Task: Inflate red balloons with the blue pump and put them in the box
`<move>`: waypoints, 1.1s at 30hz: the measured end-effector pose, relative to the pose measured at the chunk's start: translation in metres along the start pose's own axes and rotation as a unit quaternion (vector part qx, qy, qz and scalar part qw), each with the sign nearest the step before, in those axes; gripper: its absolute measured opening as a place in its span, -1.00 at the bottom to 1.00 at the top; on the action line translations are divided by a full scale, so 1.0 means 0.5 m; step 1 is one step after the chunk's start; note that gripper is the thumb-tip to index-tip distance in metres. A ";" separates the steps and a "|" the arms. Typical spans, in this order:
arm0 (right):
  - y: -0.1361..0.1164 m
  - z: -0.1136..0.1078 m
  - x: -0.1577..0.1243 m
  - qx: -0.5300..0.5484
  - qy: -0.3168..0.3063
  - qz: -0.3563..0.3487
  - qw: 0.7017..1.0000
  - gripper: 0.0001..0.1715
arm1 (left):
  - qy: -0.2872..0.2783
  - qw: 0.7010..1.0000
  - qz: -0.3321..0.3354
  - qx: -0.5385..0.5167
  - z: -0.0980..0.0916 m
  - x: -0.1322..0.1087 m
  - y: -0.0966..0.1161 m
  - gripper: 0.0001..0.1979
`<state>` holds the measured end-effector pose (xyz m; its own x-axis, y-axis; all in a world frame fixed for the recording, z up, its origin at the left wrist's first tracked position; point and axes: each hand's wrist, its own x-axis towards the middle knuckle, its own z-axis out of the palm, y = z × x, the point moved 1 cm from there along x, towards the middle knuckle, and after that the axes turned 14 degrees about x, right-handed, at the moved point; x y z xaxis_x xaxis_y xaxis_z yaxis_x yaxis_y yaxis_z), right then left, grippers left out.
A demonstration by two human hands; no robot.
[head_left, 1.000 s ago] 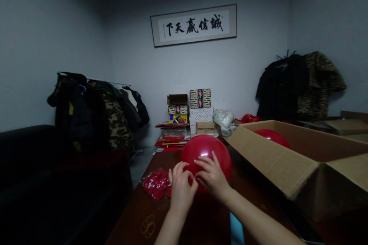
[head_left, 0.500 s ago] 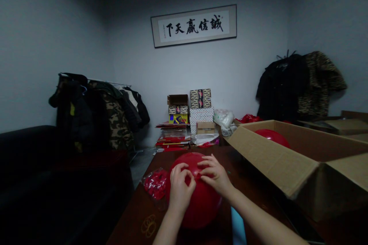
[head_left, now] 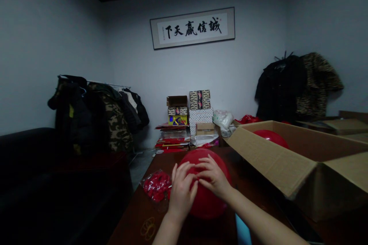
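A round, inflated red balloon (head_left: 208, 204) rests over the dark table before me. My left hand (head_left: 181, 189) is closed at the balloon's near side, thumb and fingers pinched at its neck. From the right, my right hand (head_left: 214, 176) meets it there, its thumb and forefinger pinched on the same spot while the other fingers stretch over the balloon. The knot or mouth between the fingertips is mostly hidden. Left of the balloon lies a clear plastic bag (head_left: 156, 185) of small red pieces, apparently uninflated balloons.
An open cardboard box (head_left: 276, 157) stands at the right with another red balloon (head_left: 271, 138) inside. A light blue flat item (head_left: 243, 229) lies under my right forearm. Thin yellow loops (head_left: 148, 229) show at the table's near left. Stacked boxes (head_left: 200, 120) stand at the far end.
The balloon has shifted right and slightly up. My hands have drawn closer together, and the fingertips now meet at its neck.
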<state>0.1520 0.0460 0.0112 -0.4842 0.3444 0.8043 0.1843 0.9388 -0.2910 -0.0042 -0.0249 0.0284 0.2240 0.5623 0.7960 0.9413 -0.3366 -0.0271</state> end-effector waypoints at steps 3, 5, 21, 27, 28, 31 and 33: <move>-0.003 -0.004 -0.004 0.016 -0.009 0.004 1.000 -0.79 | 0.004 1.000 0.005 0.004 -0.005 0.002 0.004 -0.81; -0.004 -0.008 -0.007 0.044 -0.002 0.009 0.999 -0.75 | 0.005 1.000 0.004 0.003 -0.006 0.004 0.005 -0.82; 0.003 -0.106 -0.001 -0.042 0.027 -0.093 0.994 -0.87 | 0.023 1.000 0.009 -0.003 0.001 0.053 0.075 -0.87; -0.005 -0.195 0.017 -0.144 -0.002 -0.146 0.979 -0.88 | 0.032 0.999 0.010 0.019 0.015 0.102 0.124 -0.85; -0.006 -0.212 0.018 -0.160 -0.008 -0.151 0.975 -0.87 | 0.032 0.999 0.015 0.016 0.017 0.111 0.133 -0.85; -0.010 -0.261 0.016 -0.210 -0.020 -0.177 0.961 -0.86 | 0.038 0.999 0.030 0.004 0.026 0.137 0.162 -0.87; -0.013 -0.292 0.010 -0.251 -0.021 -0.194 0.948 -0.84 | 0.046 0.998 0.051 -0.004 0.032 0.153 0.183 -0.87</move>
<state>0.2732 0.0404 0.0925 -0.6305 -0.0163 0.7760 0.3634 0.8772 0.3137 0.1032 -0.0005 0.0771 0.2936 0.4529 0.8418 0.9125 -0.3952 -0.1056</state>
